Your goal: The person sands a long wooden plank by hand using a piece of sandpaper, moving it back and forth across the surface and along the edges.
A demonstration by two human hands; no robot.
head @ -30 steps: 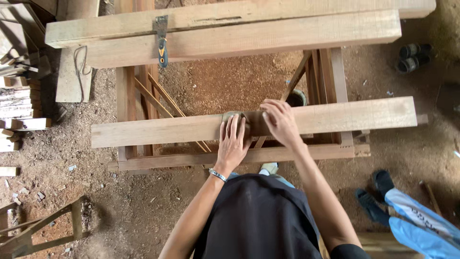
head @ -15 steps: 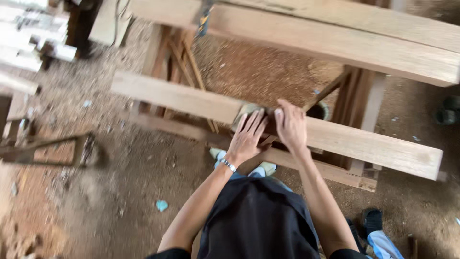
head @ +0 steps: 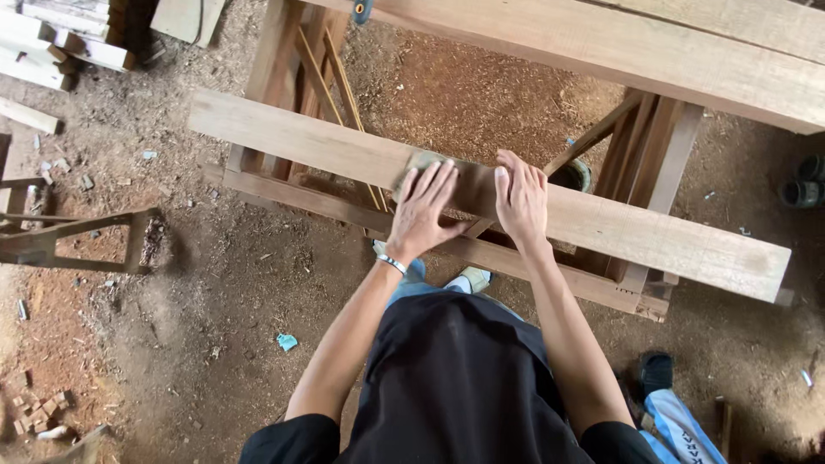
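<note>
A long pale wooden plank (head: 653,236) lies across a wooden trestle frame (head: 640,163) in front of me. On its middle rests a grey-brown sanding sheet (head: 460,180). My left hand (head: 423,210) lies flat with spread fingers on the sheet's left part. My right hand (head: 520,199) presses flat on its right edge and the plank, fingers together. A thin bracelet sits on my left wrist.
A second, wider plank (head: 619,51) lies further back on the frame with a blue clamp (head: 363,10) at the top edge. Stacked timber offcuts (head: 60,39) sit at the upper left, a low wooden frame (head: 77,236) on the dirt floor at left, footwear at the right.
The view has swung, so the plank now runs diagonally and looks closer. Both hands stay flat on the sanding sheet in about the same place on the plank.
</note>
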